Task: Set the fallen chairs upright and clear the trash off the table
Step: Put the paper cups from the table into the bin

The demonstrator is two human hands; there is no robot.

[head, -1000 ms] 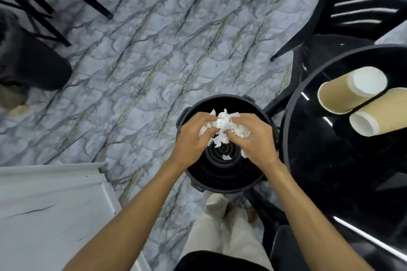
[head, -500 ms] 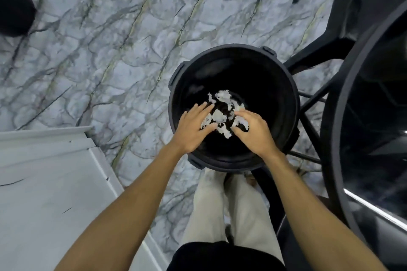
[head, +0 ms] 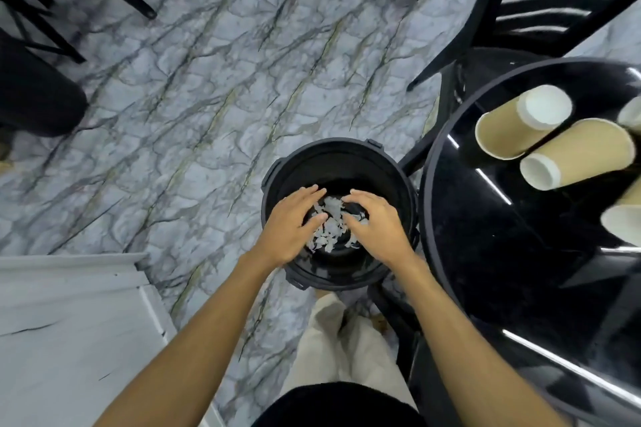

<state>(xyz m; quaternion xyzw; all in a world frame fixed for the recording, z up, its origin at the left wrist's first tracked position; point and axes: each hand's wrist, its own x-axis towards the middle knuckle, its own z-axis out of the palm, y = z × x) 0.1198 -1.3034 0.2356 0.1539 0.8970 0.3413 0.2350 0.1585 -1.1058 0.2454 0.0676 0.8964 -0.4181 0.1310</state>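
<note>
A black round bin stands on the marble floor just left of the black round table. White torn paper scraps lie at the bottom of the bin. My left hand and my right hand hover over the bin's mouth, fingers spread, nothing in them. On the table lie several tan paper cups on their sides: one at the back, another in front of it, a third at the right edge.
A black slatted chair stands upright behind the table. Another black chair and a dark shape are at the far left. A white panel lies at the lower left. My legs are below the bin.
The bunched paper that both hands held over the bin a second ago has dropped into it. My hands have opened. The camera tilted down, then back up, so the cups show again.
</note>
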